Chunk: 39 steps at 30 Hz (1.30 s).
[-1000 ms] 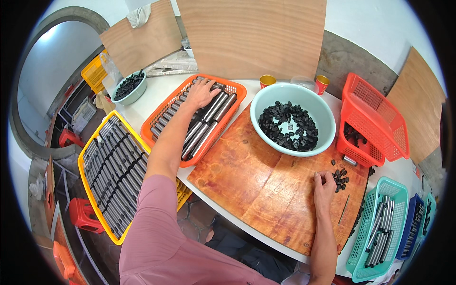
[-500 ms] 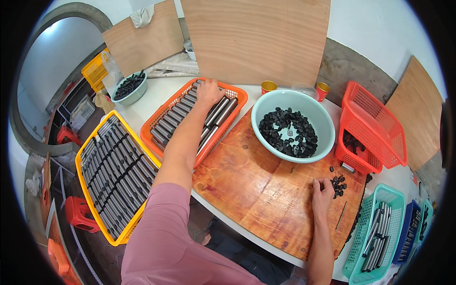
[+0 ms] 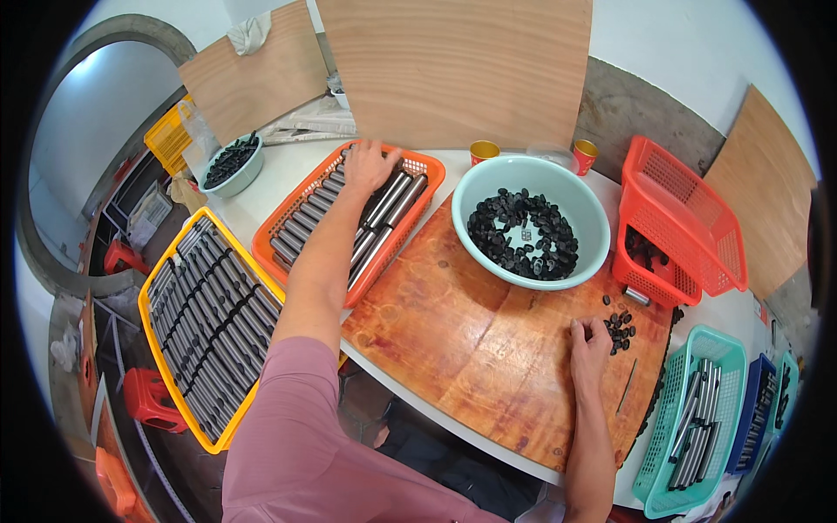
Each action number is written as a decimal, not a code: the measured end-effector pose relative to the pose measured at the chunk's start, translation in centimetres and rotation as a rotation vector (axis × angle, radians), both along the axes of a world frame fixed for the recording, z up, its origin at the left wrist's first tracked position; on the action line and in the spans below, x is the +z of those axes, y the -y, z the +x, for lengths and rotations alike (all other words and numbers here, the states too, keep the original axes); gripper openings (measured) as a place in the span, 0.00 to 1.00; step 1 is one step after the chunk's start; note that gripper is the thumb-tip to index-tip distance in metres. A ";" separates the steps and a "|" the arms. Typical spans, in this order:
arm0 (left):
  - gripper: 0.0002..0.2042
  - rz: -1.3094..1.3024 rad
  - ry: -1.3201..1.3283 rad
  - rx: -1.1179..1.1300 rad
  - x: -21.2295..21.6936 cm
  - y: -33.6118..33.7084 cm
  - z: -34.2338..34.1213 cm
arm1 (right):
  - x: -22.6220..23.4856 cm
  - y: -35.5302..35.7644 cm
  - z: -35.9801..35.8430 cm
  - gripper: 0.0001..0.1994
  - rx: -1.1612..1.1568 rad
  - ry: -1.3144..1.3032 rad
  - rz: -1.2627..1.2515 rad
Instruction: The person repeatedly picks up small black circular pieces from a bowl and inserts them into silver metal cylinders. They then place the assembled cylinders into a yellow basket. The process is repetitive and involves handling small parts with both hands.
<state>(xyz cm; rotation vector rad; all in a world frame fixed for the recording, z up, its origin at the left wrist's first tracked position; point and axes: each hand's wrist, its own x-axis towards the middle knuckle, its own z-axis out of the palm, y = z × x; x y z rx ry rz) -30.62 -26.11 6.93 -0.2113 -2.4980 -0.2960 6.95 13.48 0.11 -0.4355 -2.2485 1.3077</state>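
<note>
My left hand [image 3: 370, 167] reaches over the far part of an orange basket [image 3: 420, 209] filled with rows of metal tubes [image 3: 380, 207]. Its thumb and fingers are apart over the tubes, with the fingertips partly hidden; no lifted tube shows. On the wooden board [image 3: 471, 366], my right hand [image 3: 590, 342] rests with its fingers curled together. Whatever they may hold is hidden. Just right of its fingertips lie several small black oval caps [image 3: 620, 334]. A pale green basin [image 3: 590, 213] behind holds many more black pieces [image 3: 558, 253].
A yellow basket [image 3: 151, 327] of capped tubes stands at left. To the right are stacked red baskets [image 3: 689, 213], a green basket [image 3: 654, 444] of tubes and a blue basket [image 3: 741, 453]. A thin rod [image 3: 627, 386] lies on the board. Two cups [image 3: 485, 152] stand behind the basin.
The view has shifted slightly. My left hand stays over the tubes in the orange basket, its fingers slightly repositioned. My right hand remains beside the loose caps.
</note>
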 end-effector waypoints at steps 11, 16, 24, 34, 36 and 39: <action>0.21 0.071 0.099 -0.096 -3.3 6.8 -3.0 | 0.2 0.2 -0.1 0.08 0.001 0.024 -0.002; 0.22 0.101 0.098 -0.083 -2.6 5.9 -2.4 | -0.4 -0.2 0.1 0.08 -0.004 0.025 -0.013; 0.20 0.062 -0.095 -0.232 -0.3 5.2 -4.0 | -0.9 -0.3 -0.2 0.10 -0.023 -0.030 0.125; 0.15 0.635 -0.388 -0.644 8.9 -18.3 14.5 | -1.8 -0.7 -0.6 0.08 -0.105 -0.115 0.126; 0.13 0.699 -0.279 -0.755 7.5 -22.1 20.1 | -1.7 -0.7 -0.8 0.09 -0.113 -0.178 0.057; 0.12 0.660 -0.095 -0.980 3.8 -26.6 27.3 | 0.5 -1.2 2.2 0.09 -0.121 -0.239 -0.072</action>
